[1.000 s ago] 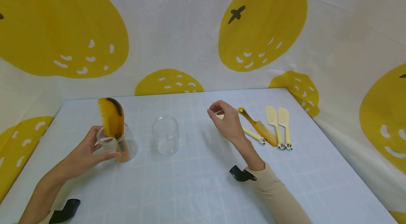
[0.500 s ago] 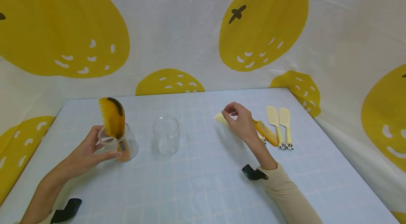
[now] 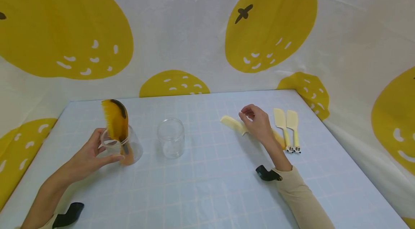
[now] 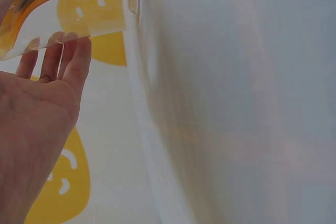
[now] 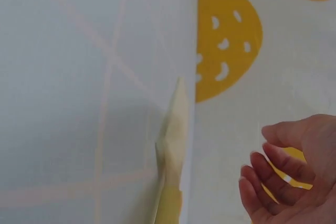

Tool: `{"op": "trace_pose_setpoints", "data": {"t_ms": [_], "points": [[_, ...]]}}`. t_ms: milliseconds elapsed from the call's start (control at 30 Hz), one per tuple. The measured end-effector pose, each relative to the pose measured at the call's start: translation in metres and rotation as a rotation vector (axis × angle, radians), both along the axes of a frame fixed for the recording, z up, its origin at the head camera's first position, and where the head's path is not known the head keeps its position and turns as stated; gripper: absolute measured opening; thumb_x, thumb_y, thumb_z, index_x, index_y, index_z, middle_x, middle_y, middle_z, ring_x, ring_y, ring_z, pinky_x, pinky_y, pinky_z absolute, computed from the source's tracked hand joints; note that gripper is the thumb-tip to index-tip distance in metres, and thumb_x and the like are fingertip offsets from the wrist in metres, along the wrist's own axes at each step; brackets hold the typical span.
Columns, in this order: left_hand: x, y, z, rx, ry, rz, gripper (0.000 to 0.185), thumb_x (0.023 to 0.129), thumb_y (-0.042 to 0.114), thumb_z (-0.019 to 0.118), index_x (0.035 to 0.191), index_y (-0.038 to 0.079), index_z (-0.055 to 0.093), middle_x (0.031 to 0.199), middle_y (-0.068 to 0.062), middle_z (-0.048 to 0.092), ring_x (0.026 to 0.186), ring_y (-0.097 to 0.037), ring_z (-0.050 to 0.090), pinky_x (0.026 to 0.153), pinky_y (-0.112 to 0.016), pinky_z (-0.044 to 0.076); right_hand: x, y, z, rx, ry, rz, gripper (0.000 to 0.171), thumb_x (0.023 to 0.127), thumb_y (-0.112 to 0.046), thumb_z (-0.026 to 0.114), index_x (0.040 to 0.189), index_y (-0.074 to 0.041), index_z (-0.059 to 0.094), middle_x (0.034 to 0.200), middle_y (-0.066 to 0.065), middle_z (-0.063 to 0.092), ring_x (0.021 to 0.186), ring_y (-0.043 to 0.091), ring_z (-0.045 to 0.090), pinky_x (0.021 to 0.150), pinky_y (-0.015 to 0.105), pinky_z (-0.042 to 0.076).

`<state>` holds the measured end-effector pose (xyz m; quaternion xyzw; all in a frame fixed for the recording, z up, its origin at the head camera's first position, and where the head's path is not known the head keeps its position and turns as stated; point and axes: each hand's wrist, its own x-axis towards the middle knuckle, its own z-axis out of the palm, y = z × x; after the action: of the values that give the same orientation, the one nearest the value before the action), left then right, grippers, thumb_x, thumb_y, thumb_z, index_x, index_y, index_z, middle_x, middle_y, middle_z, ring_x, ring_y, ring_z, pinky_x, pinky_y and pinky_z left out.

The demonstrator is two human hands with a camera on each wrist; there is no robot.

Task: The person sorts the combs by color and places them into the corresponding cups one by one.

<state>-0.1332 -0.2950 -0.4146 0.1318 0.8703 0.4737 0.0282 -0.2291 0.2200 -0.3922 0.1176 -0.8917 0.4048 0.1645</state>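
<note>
In the head view my left hand [image 3: 87, 158] grips a clear glass [image 3: 135, 146] at the left, thumb on the near side. An amber comb with a dark streak [image 3: 116, 121] stands in it, teeth above the rim. In the left wrist view the fingers [image 4: 76, 61] lie along the glass wall. My right hand [image 3: 257, 122] hovers over a cream spatula [image 3: 231, 122] and a second amber comb [image 3: 279, 139], hiding parts of both. The right wrist view has its fingers loosely bent, holding nothing, apart from the spatula [image 5: 176, 124].
Another clear glass [image 3: 171, 139] stands upright right of the held one. Two cream spatulas with panda-ended handles [image 3: 280, 118] lie side by side at the right. A pale blue checked cloth [image 3: 194, 193] covers the table, and a fruit-print curtain [image 3: 181, 34] hangs behind.
My right hand has moved rightward over the spatula and second comb, uncovering the spatula's blade and hiding more of the comb. The left hand keeps its grip on the glass.
</note>
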Motion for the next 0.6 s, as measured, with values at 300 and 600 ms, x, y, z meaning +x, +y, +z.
{"op": "trace_pose_setpoints", "data": {"t_ms": [300, 600], "points": [[0.001, 0.001, 0.001, -0.004, 0.002, 0.0, 0.066, 0.093, 0.013, 0.078, 0.137, 0.015, 0.028, 0.143, -0.009, 0.04, 0.12, 0.011, 0.039, 0.098, -0.003, 0.036, -0.006, 0.019, 0.001, 0.068, -0.072, -0.025, 0.02, 0.097, -0.006, 0.069, 0.111, 0.007, 0.064, 0.106, 0.023, 0.067, 0.102, 0.038, 0.064, 0.092, 0.051, 0.055], [0.001, 0.001, 0.003, 0.012, 0.012, -0.018, 0.066, 0.093, 0.013, 0.078, 0.138, 0.016, 0.029, 0.142, -0.004, 0.039, 0.121, 0.013, 0.038, 0.093, 0.001, 0.032, -0.008, 0.039, 0.001, 0.15, -0.185, -0.06, 0.03, 0.1, -0.011, 0.066, 0.121, 0.009, 0.061, 0.121, 0.027, 0.063, 0.112, 0.041, 0.06, 0.099, 0.053, 0.051]]}}
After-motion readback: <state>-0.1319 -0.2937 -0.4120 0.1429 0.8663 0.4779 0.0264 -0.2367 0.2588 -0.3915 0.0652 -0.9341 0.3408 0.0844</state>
